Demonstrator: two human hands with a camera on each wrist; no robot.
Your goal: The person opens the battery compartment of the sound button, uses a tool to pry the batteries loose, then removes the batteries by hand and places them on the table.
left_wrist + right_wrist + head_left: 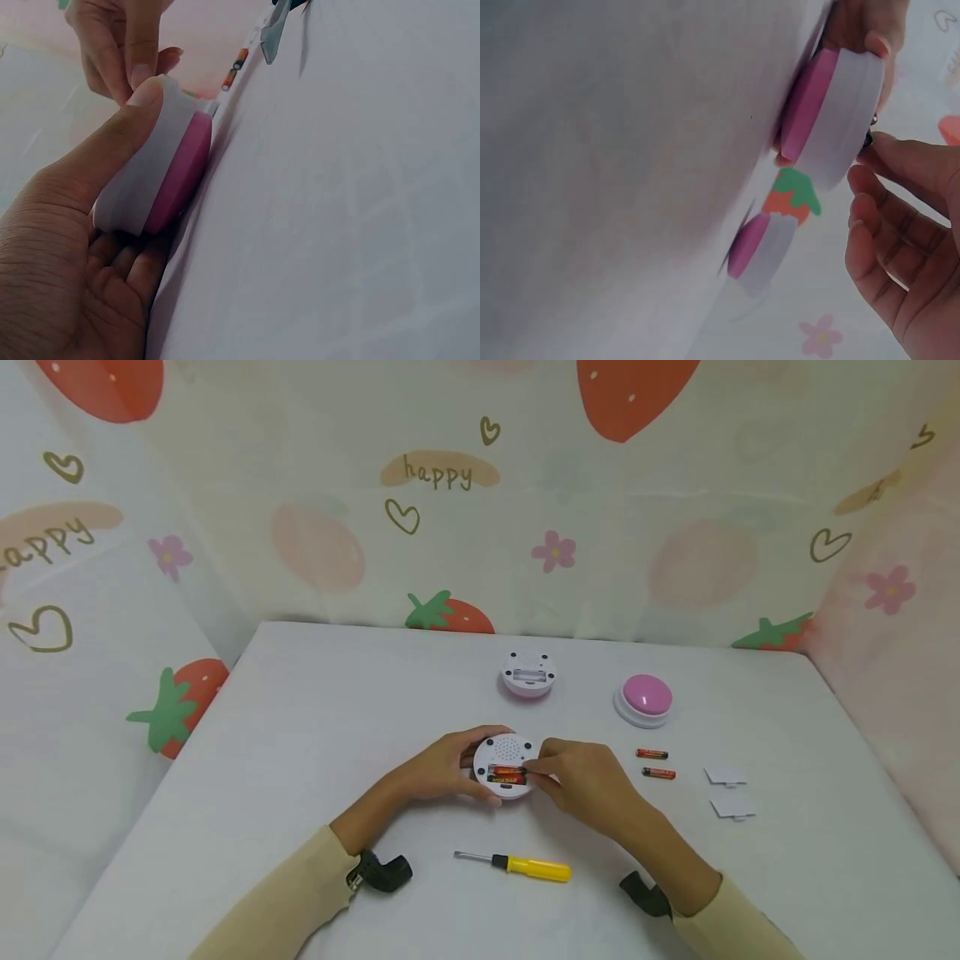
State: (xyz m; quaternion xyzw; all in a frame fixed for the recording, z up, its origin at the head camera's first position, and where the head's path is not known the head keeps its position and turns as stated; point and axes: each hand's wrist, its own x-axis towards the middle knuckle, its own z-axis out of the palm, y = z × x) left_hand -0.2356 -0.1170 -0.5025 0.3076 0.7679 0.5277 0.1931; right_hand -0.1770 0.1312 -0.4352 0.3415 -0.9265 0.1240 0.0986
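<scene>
Near the middle of the white tabletop (pixel 315 718), the left hand (pixel 442 768) clamps thumb and fingers around the rim of a round white plastic button with a pink dome (pixel 506 747), underside up. It looks light, stiff and smooth, best held by that rim. The right hand (pixel 588 777) pinches, thumb to forefinger, the end of a slim red-and-black cylindrical battery (pixel 507 770) in its compartment, likely slippery.
</scene>
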